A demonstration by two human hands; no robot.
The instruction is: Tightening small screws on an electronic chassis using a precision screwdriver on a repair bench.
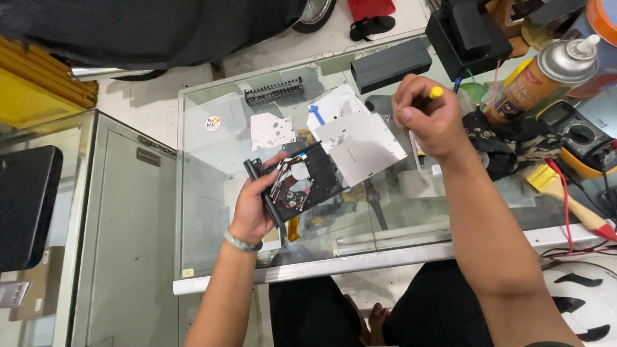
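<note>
My left hand (pixel 252 209) clasps a slim black optical disc drive with its cover off (pixel 302 181), fingers wrapped along its near long edge and thumb lying on the bezel end, so the exposed mechanism faces up at me. The drive's long axis runs diagonally, from the bezel at my left palm up and away to the right, toward my other hand. My right hand (pixel 429 115) is curled tight into a fist around a small yellow-handled tool (pixel 436 92); only the yellow butt shows above my knuckles, and the working end is hidden, so I cannot tell which way the tip points. This fist hangs above and to the right of the drive, apart from it, with a bent white sheet-metal cover plate (pixel 360 144) lying between the two on the glass tabletop (pixel 212 212). The left hand is the nearer one, already touching the drive; the right hand is clear of it. Beyond my right fist stand an orange spray can with a silver cap (pixel 543 80) and a yellow multimeter (pixel 578 144); nearer, to its right, lies a paintbrush with a red-tipped wooden handle (pixel 572 202). Beyond the drive lies a black toothed connector strip (pixel 274 91).
</note>
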